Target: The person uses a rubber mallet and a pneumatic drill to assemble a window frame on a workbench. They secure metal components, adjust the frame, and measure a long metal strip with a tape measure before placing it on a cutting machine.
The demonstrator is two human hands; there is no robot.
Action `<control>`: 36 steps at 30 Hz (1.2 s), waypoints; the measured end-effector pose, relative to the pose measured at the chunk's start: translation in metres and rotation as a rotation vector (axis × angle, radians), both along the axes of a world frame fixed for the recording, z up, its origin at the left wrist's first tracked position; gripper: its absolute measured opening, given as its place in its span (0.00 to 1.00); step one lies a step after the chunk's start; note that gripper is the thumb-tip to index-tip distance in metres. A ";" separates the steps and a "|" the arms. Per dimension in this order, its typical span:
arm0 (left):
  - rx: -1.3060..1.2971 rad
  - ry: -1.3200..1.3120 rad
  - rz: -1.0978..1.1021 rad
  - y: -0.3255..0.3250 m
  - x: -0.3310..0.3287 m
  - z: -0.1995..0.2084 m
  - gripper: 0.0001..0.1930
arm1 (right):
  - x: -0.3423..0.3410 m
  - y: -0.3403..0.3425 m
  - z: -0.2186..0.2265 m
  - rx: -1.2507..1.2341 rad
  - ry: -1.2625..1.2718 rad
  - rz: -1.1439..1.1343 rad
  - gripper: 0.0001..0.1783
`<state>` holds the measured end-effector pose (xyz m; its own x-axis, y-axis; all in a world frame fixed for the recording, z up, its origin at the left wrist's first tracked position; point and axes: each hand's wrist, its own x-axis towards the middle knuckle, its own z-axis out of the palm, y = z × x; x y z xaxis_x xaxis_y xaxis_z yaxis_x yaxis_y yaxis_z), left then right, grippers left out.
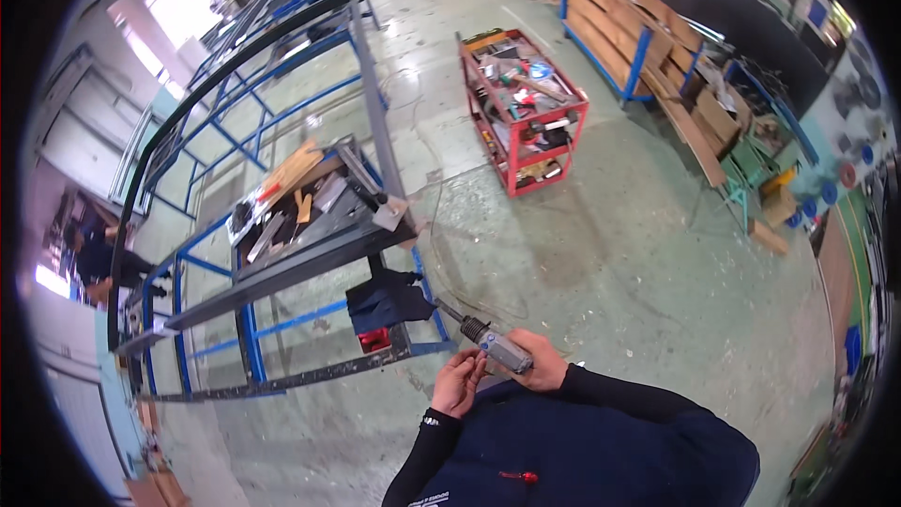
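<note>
A grey hand-held power tool [507, 353] with a black ribbed collar and a thin pointed tip is in my right hand [542, 364]. Its tip slants up and to the left. Close beside the tool body, my left hand [457, 385] has its fingers curled together; what they pinch, if anything, is too small to make out. Left of the tip, a dark cloth [387, 303] hangs at the near corner of a blue and black metal frame [310, 268]. A red object [374, 340] shows just below that cloth.
Tools, wood strips and metal pieces lie on a tray [310, 253] on the frame. A red tool cart [547, 119] full of tools stands ahead. Wooden boards [610, 28] lean in a blue rack at the far right. Another person [97, 253] is at the far left.
</note>
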<state>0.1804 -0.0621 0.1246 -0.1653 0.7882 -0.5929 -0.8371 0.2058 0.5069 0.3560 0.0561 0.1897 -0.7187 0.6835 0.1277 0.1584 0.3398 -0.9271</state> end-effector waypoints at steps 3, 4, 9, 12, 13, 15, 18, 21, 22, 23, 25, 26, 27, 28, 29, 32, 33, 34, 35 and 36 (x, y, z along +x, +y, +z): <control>0.013 -0.001 0.088 0.008 -0.011 -0.002 0.14 | 0.011 -0.007 0.005 -0.058 -0.005 -0.038 0.18; -0.002 0.081 0.061 0.019 -0.008 0.008 0.15 | 0.020 -0.010 0.000 -0.038 0.011 -0.039 0.18; 0.091 0.173 0.215 0.037 -0.036 0.025 0.07 | 0.038 -0.008 0.007 -0.079 0.070 0.056 0.17; 0.134 0.118 0.268 0.055 -0.034 0.035 0.07 | 0.050 -0.001 0.010 -0.092 0.090 0.087 0.17; 0.139 0.107 0.244 0.050 -0.037 0.035 0.07 | 0.045 -0.003 0.008 -0.100 0.103 0.121 0.17; 0.148 0.084 0.236 0.045 -0.043 0.033 0.08 | 0.043 -0.001 0.004 -0.009 0.031 0.096 0.17; 0.299 0.101 0.099 0.029 -0.057 0.014 0.06 | 0.030 -0.003 -0.007 -0.067 -0.025 0.197 0.16; 0.057 0.209 0.145 0.043 -0.046 0.039 0.08 | 0.031 0.001 0.005 0.037 -0.060 0.139 0.15; 0.051 0.200 0.167 0.039 -0.048 0.043 0.08 | 0.030 -0.002 0.005 -0.011 -0.077 0.136 0.14; 0.047 0.181 0.167 0.031 -0.051 0.048 0.08 | 0.024 -0.001 0.003 -0.029 -0.067 0.191 0.14; 0.042 0.178 0.199 0.012 -0.052 0.049 0.08 | 0.025 0.000 -0.001 -0.049 -0.080 0.222 0.14; 0.043 0.176 0.196 0.006 -0.053 0.048 0.08 | 0.023 0.000 -0.002 -0.046 -0.084 0.254 0.14; 0.038 0.171 0.198 0.000 -0.056 0.048 0.08 | 0.021 -0.001 -0.004 -0.043 -0.085 0.276 0.14; 0.039 0.163 0.191 -0.007 -0.063 0.048 0.08 | 0.014 -0.004 -0.003 -0.037 -0.089 0.289 0.14; 0.039 0.157 0.177 -0.013 -0.072 0.047 0.08 | 0.007 -0.009 -0.001 -0.059 -0.077 0.278 0.14; 0.075 0.133 0.150 -0.014 -0.095 0.042 0.09 | -0.014 -0.011 0.004 -0.099 -0.068 0.254 0.14; 0.079 0.137 0.127 -0.013 -0.104 0.037 0.09 | -0.021 -0.011 0.003 -0.089 -0.085 0.252 0.14; 0.082 0.145 0.096 -0.009 -0.114 0.036 0.09 | -0.030 -0.012 0.000 -0.080 -0.097 0.241 0.14; 0.085 0.154 0.064 -0.008 -0.126 0.037 0.09 | -0.036 -0.014 -0.004 -0.079 -0.097 0.228 0.14; 0.087 0.143 0.057 -0.009 -0.133 0.038 0.09 | -0.042 -0.017 -0.009 -0.077 -0.096 0.216 0.14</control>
<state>0.0472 -0.0707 0.1626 -0.2892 0.8225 -0.4897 -0.7639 0.1100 0.6359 0.3143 0.0395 0.1808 -0.8553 0.5182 0.0055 0.1781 0.3038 -0.9359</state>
